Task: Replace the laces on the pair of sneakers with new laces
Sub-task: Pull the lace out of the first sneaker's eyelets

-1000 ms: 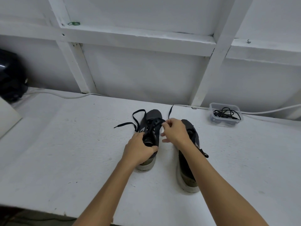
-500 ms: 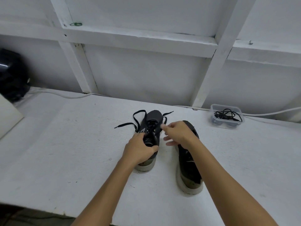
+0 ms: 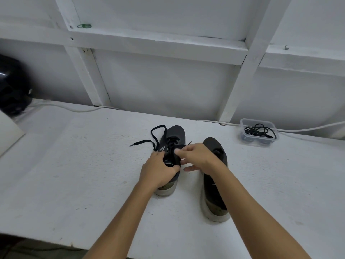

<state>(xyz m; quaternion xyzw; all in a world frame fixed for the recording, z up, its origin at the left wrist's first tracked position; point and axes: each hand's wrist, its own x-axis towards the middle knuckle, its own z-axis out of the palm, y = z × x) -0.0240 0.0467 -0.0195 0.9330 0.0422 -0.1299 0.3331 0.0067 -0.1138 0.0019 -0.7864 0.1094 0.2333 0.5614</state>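
While my left hand (image 3: 158,169) is curled round the collar of the dark grey mesh sneaker with the pale worn sole (image 3: 172,146), steadying it, my right hand (image 3: 197,157) pinches the flat black lace (image 3: 155,136) just above the tongue, so both grips are closed on something. That sneaker sits near the middle of the white painted surface (image 3: 74,174), toe pointing to 12 o'clock, with its loosened lace looping out toward 10 o'clock. Its black twin sneaker (image 3: 214,176) lies just beside it at 3 o'clock, partly under my right forearm.

I judge the shoe light and soft in the upper, so it will likely slide or tip unless held at the heel and collar. The lace looks limp and thin; I'd pinch it close to each eyelet and draw it out in short pulls.

Fresh black laces sit coiled in a small clear plastic tub (image 3: 259,131) at 2 o'clock, near the white wall. Open room lies to 9 o'clock and toward 6 o'clock; the surface's near edge runs close beneath my elbows. A white cable (image 3: 74,109) trails along the back at 11 o'clock.
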